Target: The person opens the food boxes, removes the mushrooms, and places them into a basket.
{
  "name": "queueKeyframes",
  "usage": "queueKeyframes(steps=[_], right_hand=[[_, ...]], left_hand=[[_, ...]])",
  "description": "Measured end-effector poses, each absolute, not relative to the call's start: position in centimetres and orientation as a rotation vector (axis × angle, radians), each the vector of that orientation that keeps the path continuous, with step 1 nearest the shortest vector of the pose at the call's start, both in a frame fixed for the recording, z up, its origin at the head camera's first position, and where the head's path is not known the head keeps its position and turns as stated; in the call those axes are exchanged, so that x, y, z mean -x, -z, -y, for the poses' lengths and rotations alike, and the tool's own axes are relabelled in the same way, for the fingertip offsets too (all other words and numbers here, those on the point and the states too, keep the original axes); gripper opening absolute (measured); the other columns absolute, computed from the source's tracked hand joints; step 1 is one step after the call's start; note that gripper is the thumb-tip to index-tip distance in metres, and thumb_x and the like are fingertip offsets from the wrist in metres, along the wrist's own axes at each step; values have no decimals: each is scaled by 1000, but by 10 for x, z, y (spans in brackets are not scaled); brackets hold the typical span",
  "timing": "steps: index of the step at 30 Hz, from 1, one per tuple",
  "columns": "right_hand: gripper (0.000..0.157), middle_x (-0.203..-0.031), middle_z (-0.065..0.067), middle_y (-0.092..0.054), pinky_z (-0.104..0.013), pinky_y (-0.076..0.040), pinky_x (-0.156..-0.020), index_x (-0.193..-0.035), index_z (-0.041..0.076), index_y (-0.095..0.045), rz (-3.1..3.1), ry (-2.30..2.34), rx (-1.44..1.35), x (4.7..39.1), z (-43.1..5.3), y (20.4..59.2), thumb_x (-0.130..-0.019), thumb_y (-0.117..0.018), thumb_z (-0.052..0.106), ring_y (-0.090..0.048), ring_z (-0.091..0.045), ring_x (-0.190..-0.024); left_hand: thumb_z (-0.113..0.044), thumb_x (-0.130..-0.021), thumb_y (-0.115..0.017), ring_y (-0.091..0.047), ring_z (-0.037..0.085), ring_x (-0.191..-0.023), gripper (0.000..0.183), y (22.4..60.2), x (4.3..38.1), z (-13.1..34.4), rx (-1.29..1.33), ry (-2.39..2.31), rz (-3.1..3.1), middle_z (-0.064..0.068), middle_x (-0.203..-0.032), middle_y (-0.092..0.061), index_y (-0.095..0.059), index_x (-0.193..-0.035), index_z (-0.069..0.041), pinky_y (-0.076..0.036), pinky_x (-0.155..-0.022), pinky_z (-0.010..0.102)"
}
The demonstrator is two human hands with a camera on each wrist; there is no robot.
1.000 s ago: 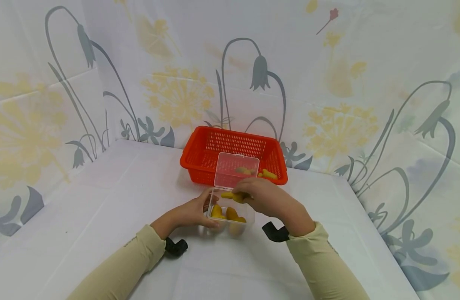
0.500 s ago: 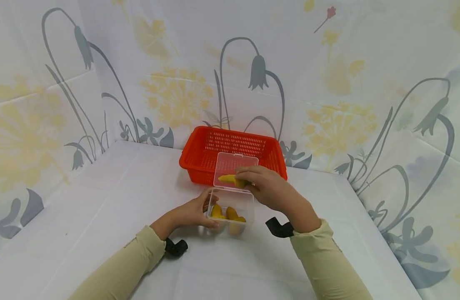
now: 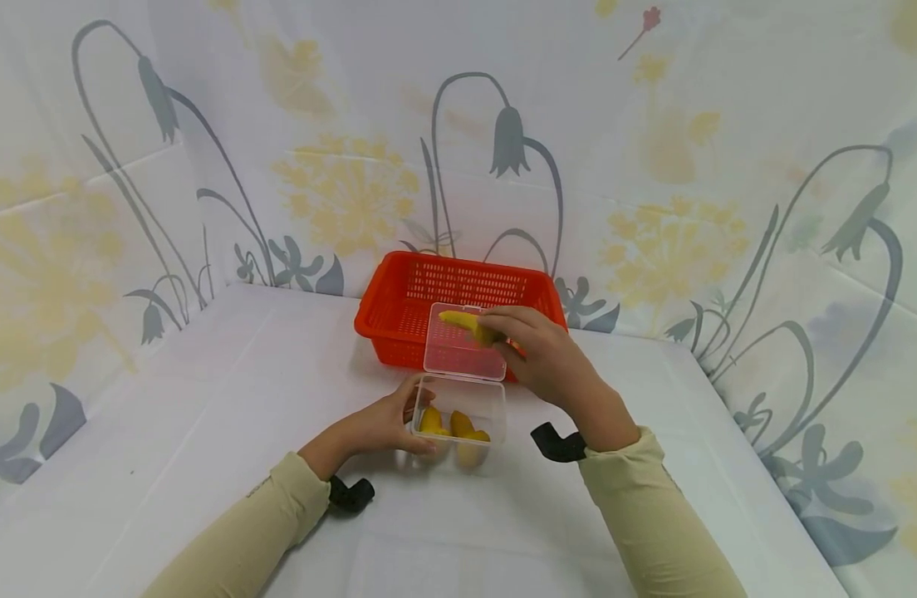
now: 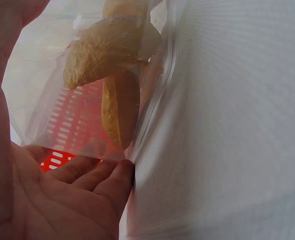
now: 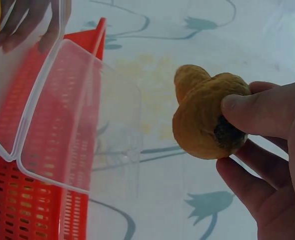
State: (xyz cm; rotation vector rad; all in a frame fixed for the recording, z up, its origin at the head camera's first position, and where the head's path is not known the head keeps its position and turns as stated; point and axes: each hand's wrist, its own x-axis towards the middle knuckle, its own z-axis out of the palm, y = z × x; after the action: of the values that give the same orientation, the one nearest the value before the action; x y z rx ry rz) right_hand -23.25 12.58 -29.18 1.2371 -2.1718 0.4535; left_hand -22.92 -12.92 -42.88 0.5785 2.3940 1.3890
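Note:
My left hand point(image 3: 384, 422) grips the left side of a clear plastic box point(image 3: 497, 411), its hinged lid point(image 3: 445, 353) flipped open against the red basket. Inside the box lie yellow-brown lumpy pieces point(image 3: 462, 425); through its wall in the left wrist view, one piece point(image 4: 107, 50) shows a broad rounded part and a narrower stem-like part. Above the lid, my right hand point(image 3: 551, 357) holds another yellow lumpy piece point(image 3: 466, 322) between thumb and fingers. That piece point(image 5: 200, 120) has a dark patch beside the thumb and a smaller rounded end in the right wrist view.
Behind the box stands a red perforated basket point(image 3: 399, 332) against the flower-printed backdrop point(image 3: 354, 191). Its right front corner is hidden by my right hand. A white cloth point(image 3: 242, 390) covers the table. Black bands point(image 3: 350, 496) with stubby ends sit on both wrists.
My right hand has lifted the yellow piece from over the box's opening, up and away toward the basket. The left hand and box have stayed put.

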Motion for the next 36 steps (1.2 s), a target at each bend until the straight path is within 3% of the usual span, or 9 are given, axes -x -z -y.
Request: queueKeyframes(steps=[10, 36], right_hand=[[41, -124, -10, -63, -38, -56, -92, -123, 4, -62, 2219, -502, -1074, 242, -130, 291, -83, -73, 3, -59, -25, -116], [38, -125, -15, -61, -43, -54, -96, -126, 0, -58, 2220, -618, -813, 281, -140, 302, -90, -66, 4, -61, -31, -109]], left_hand=[[-35, -69, -86, -38, 28, -140, 104, 430, 228, 129, -561, -1399, -2391, 5, -145, -43, -19, -147, -28, -34, -115, 48], [-40, -68, -86, -38, 26, -140, 107, 430, 229, 129, -549, -1391, -2383, 5, -146, -43, -17, -148, -26, -35, -114, 48]])
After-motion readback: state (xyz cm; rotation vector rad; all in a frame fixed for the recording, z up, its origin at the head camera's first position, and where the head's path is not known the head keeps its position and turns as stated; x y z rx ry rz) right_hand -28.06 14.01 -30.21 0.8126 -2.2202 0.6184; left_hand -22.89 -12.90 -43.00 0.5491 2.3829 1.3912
